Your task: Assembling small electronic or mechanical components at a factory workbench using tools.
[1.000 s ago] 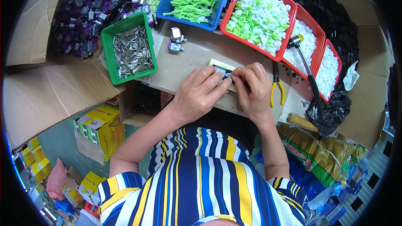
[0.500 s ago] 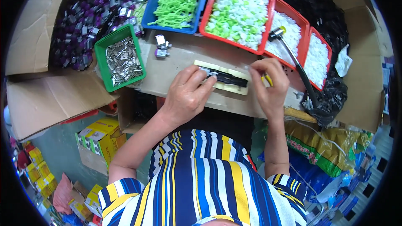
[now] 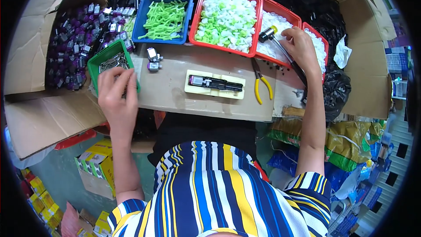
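Over the green bin (image 3: 92,68) of small metal pins (image 3: 109,62), my left hand (image 3: 117,94) is closed, fingertips bent together; whatever they may pinch is too small to make out. At the far right, my right hand (image 3: 302,50) is open, its bent thumb and fingers apart beside the handle of a hammer (image 3: 283,48). That hammer lies across the red bin of white plastic pieces (image 3: 269,22). Between my hands, a black part with a metal piece (image 3: 215,82) sits in a cream block (image 3: 201,91). Yellow-handled pliers (image 3: 262,88) rest to its right.
A blue bin (image 3: 138,15) of green plastic parts and a red bin (image 3: 197,33) of white and green pieces stand at the back. Two metal-and-purple parts (image 3: 153,59) lie near the green bin. Cardboard boxes (image 3: 52,109) flank the bench, with a black bag (image 3: 337,90) at right.
My left hand has left the cream block and moved left to the pin bin. My right hand has let go of the pliers, now on the bench, and moved up and right to the hammer.
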A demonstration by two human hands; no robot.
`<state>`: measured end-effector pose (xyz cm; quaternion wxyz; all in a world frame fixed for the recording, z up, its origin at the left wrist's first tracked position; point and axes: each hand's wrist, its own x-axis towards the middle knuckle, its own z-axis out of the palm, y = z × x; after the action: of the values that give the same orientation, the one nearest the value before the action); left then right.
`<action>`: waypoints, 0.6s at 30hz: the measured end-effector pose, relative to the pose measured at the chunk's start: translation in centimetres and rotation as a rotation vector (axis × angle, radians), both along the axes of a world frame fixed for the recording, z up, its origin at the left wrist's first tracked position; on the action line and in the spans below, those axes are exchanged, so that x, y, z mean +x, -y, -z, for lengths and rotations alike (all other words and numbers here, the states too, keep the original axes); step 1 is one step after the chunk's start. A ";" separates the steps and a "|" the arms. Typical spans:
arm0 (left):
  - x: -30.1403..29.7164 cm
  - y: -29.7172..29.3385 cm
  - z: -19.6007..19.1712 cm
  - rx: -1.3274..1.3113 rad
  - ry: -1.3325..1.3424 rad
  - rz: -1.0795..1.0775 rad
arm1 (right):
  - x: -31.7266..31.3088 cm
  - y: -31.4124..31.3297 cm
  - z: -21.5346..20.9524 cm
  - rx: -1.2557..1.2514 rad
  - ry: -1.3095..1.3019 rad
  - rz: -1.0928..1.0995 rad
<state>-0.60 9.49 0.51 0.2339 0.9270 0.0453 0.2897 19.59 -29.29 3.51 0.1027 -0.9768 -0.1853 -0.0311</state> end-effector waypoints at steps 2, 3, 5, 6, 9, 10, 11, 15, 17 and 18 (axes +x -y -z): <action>0.0 -1.3 0.3 0.026 -0.081 -0.038 | 0.6 0.0 0.0 -0.092 0.024 -0.065; -0.1 -1.8 0.4 0.047 -0.163 -0.073 | 0.9 -0.1 0.4 -0.072 0.038 -0.067; -0.1 -1.9 0.6 0.077 -0.233 -0.084 | 1.0 -0.4 0.1 -0.115 -0.006 -0.057; 0.0 -1.9 0.5 0.074 -0.262 -0.090 | 1.2 -0.1 0.2 -0.124 -0.019 -0.085; 0.7 -2.1 0.7 0.081 -0.259 -0.094 | 0.5 0.5 -0.2 -0.006 0.017 -0.008; 0.9 -2.2 0.8 0.069 -0.251 -0.096 | 0.2 0.8 -0.4 0.002 0.065 -0.005; 1.1 -2.2 0.6 0.083 -0.257 -0.115 | -0.2 1.0 -0.7 0.015 0.110 -0.002; 1.2 -2.6 0.5 0.068 -0.255 -0.118 | -2.4 -0.2 -1.6 0.271 0.135 -0.031; 1.2 -2.7 0.7 0.060 -0.226 -0.096 | -3.8 -1.1 -1.7 0.355 0.094 -0.034; 1.2 -2.7 0.6 0.062 -0.227 -0.100 | -4.4 -1.6 -1.7 0.432 0.053 -0.028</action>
<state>0.59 12.17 -0.05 0.1837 0.9572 0.1087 0.1953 15.21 -27.73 5.25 0.3053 -0.9282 -0.1906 -0.0944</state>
